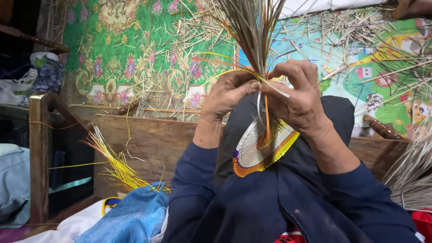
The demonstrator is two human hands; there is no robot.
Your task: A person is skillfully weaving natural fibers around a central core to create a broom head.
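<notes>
A half-woven fan-shaped piece rests on the raised knee at centre, its loose strips fanning up and far. The left hand pinches the strip bundle; the right hand pinches one pale strip. Keeping tension even and the bundle tight looks wise.

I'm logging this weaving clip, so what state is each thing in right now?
Left hand: closed, pinching the strands.
Right hand: closed, pinching the strands from the other side.
Strands: bunched upright, fanning out above the hands.
Woven disc: partly woven, hanging below the hands over the lap.
Yellow strips: loose bundle, lying splayed on the blue bag.
Blue bag: lying crumpled.
Cut stalks: scattered over the mats.
</notes>
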